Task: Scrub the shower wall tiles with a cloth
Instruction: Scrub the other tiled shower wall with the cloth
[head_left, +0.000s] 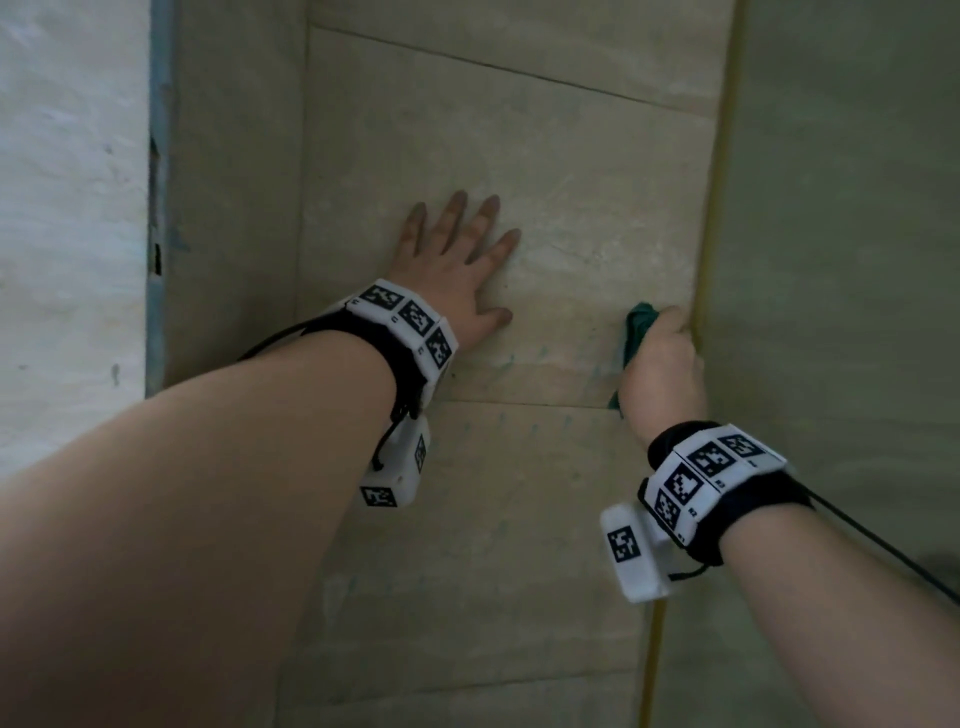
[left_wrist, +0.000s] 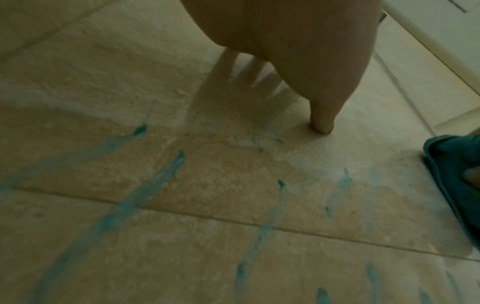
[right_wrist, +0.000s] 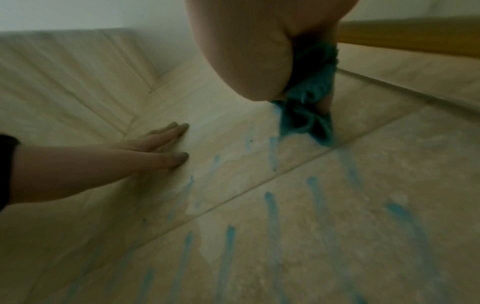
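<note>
Far left in the head view, a pale rough wall (head_left: 67, 208) with a blue-grey edge strip (head_left: 158, 208) beside it. Next comes the beige tiled wall (head_left: 571, 171), large tiles with thin dark grout lines (head_left: 519, 402).

Left hand (head_left: 457, 270) lies flat on a tile, palm down, fingers (head_left: 488, 213) straight and spread, thumb out to the right, holding nothing. Right wrist view shows the same: hand (right_wrist: 145, 150) pressed flat, fingertips on the tile. Left wrist view shows only the palm heel and thumb (left_wrist: 322, 121), thumb tip touching the tile. Wristband (head_left: 405, 322) with black-and-white markers sits on the left wrist, black cable trailing off it.

Blue-green streaks (left_wrist: 155, 185) run down the tiles below the left hand and across the lower tile; clearer in both wrist views (right_wrist: 271, 205), faint in the head view. Parts of the tile look darker, maybe wet; cannot tell for sure.

Right hand (head_left: 662, 364) is curled round a bunched green cloth (head_left: 639, 327), pressing it on the tile just above a grout line, near the yellow corner strip (head_left: 711, 260). Cloth (right_wrist: 309, 102) sticks out below the palm in the right wrist view, its lower end touching the tile. Left wrist view catches the cloth edge (left_wrist: 451, 164) at far right. Second band (head_left: 711, 478) on the right wrist.

Right of the strip, a plain greenish wall (head_left: 857, 260).
</note>
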